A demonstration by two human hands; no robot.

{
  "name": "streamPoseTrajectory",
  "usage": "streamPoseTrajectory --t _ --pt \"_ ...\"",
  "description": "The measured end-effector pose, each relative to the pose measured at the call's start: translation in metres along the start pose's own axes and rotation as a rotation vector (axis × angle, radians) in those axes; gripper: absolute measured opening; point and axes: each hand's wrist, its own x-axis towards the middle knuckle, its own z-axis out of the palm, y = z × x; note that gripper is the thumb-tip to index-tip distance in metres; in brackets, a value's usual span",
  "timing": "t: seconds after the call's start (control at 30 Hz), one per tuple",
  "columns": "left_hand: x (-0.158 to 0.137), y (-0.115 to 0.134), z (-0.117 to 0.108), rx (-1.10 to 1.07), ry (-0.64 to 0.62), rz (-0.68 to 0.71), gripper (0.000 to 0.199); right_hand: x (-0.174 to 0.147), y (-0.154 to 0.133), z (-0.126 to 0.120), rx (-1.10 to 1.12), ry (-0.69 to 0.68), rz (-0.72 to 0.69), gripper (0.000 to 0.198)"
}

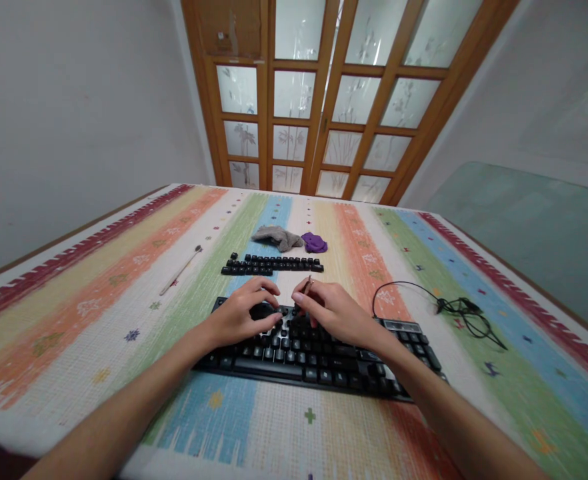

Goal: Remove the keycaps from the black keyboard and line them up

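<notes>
A black keyboard (pixel 269 367) lies on the striped tablecloth, its upper rows partly stripped so that a pale base shows between keys. My left hand (pixel 241 312) rests over its upper left part, fingers curved and apart, thumb tip close to a key; whether it touches is unclear. In my right hand (pixel 331 308), thumb and fingers pinch a thin, brownish stick-like tool (pixel 309 285) above the upper middle keys. Its lower end is hidden by the fingers. Loose black keycaps (pixel 274 265) stand in rows just beyond the keyboard.
Behind the keycaps lie a grey cloth (pixel 277 237) and a purple cloth (pixel 315 243). A thin brush (pixel 181 270) with a dark tip lies to the left. The coiled black cable (pixel 467 311) sits to the right. A pale green chair back (pixel 529 227) stands at the table's right edge.
</notes>
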Motion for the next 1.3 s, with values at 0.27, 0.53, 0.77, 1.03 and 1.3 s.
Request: streamPoseTrajectory --t 0.27,0.53,0.77,1.03,1.3 --pt "0.011 -0.033 -0.007 0.335 0.021 0.01 0.011 -0.005 -0.014 -0.014 0.078 -0.014 -0.034 0.027" --pt "0.037 -0.057 0.0 0.507 -0.102 0.026 0.011 -0.019 -0.029 -0.021 0.156 -0.035 -0.042 0.03" --pt "0.051 -0.068 0.008 0.511 -0.106 -0.017 0.011 -0.037 -0.011 -0.008 0.252 -0.089 0.042 0.031" --pt "0.053 -0.073 0.008 0.545 -0.139 0.006 0.013 -0.047 -0.008 -0.013 0.315 -0.047 0.101 0.035" --pt "0.051 -0.071 0.011 0.574 -0.162 0.016 0.015 -0.043 -0.004 -0.006 0.334 -0.062 0.116 0.034"
